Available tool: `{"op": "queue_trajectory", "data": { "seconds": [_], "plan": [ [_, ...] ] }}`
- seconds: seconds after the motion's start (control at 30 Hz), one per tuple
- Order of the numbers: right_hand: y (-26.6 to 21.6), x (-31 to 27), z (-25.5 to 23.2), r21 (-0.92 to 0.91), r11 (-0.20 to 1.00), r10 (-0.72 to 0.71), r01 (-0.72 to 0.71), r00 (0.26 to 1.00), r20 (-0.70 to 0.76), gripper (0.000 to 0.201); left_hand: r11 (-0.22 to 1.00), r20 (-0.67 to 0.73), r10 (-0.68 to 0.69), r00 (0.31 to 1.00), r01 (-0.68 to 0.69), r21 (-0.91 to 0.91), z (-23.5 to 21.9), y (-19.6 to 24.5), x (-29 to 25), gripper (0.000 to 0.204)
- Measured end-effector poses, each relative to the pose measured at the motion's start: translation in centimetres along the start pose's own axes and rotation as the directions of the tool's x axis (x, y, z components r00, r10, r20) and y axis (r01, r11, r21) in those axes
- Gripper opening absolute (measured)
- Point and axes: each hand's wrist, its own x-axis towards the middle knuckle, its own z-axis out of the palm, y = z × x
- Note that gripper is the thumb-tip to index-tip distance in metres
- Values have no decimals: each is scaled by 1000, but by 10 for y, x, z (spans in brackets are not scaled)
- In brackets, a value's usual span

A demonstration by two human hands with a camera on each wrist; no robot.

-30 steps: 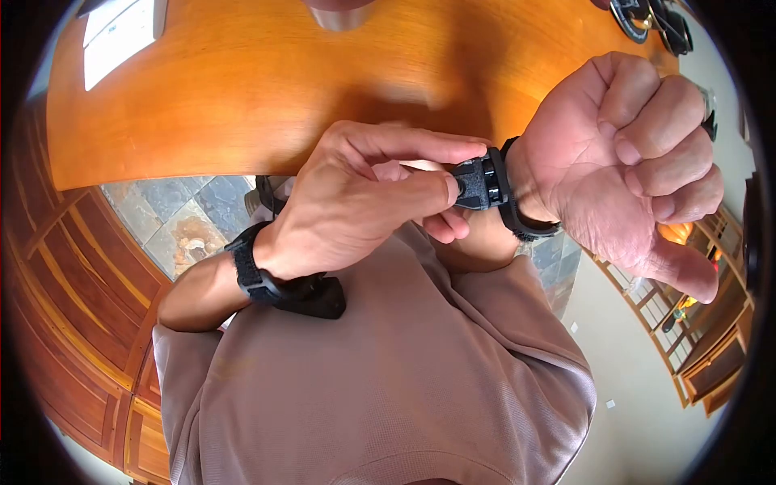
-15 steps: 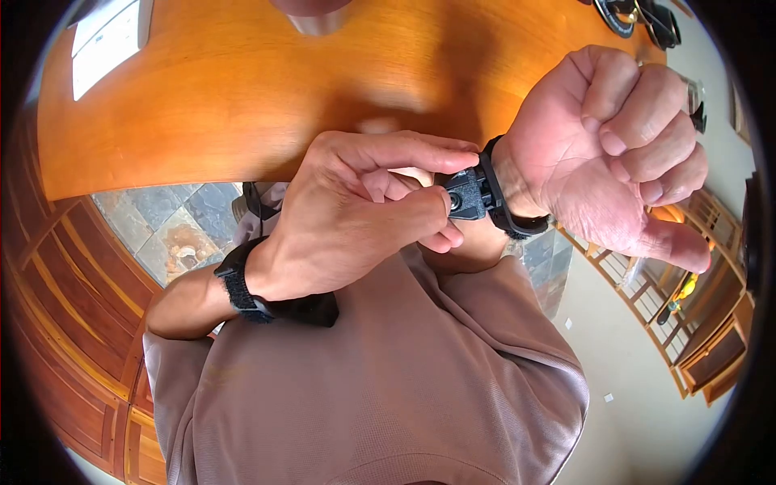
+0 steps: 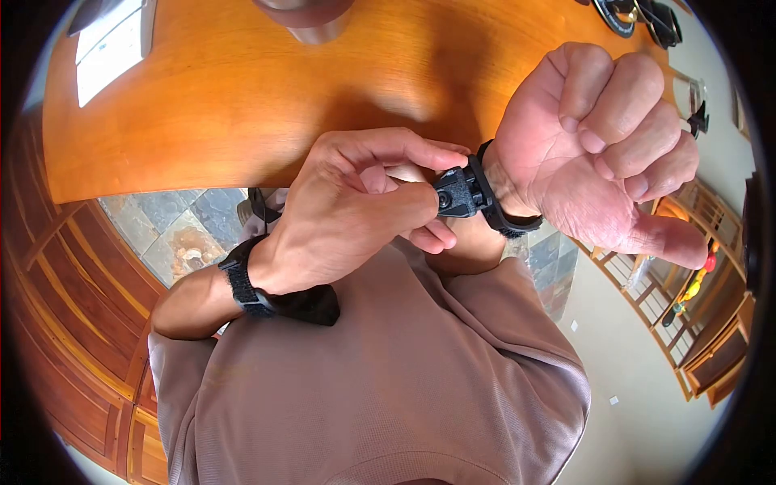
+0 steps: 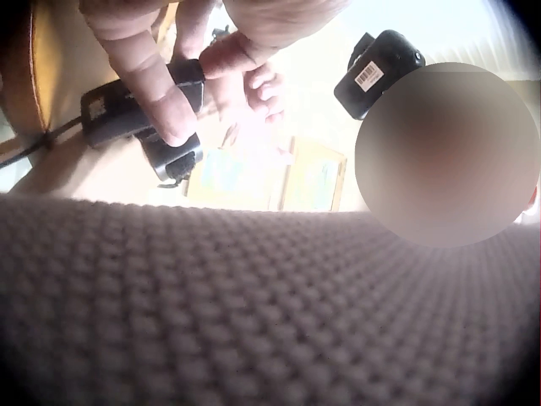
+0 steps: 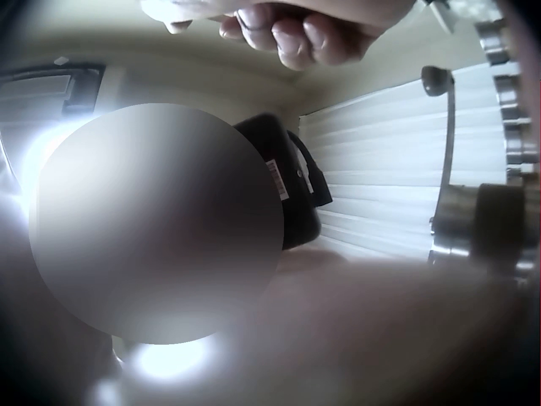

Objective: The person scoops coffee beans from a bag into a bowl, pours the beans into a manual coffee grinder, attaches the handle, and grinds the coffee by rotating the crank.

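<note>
In the head view my left hand [image 3: 347,206] pinches a black wrist camera mount [image 3: 459,198] between thumb and fingers, on the inner side of the right wrist. The mount joins a black wrist strap [image 3: 505,210]. In the left wrist view, fingers [image 4: 156,89] lie over the black camera body [image 4: 110,114], and a cable runs from it to the left. My right hand [image 3: 598,153] is palm up, fingers loosely curled over the palm, thumb out to the side, holding nothing. Another black strap [image 3: 242,279] with a camera [image 3: 311,305] under it circles the left wrist.
Beyond the hands is a wooden table [image 3: 202,121] with a cup [image 3: 311,20], a white sheet-like object [image 3: 115,48] and a dark coiled item [image 3: 618,16] at its far edge. Wooden panels [image 3: 73,323] fill the left; wooden shelving [image 3: 711,323] stands at the right.
Both hands have shifted slightly left in the head view. The left hand keeps its pinch on the camera mount; the right hand stays palm up with its fingers curled.
</note>
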Motion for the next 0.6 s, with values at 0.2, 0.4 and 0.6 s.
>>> {"op": "queue_trajectory", "data": {
  "seconds": [0.2,0.4,0.6],
  "plan": [
    [-6,10,-11,-84,989,138,-120,953,271,61,991,15,-25,1000,27,-128,-1,1,4,22],
    [-2,0,-7,-137,990,42,-17,983,181,61,981,81,-48,996,62,-186,-5,-2,6,23],
    [0,10,-9,-107,984,170,-141,925,340,61,992,91,-57,994,67,-109,-8,-2,7,23]
  ]
}}
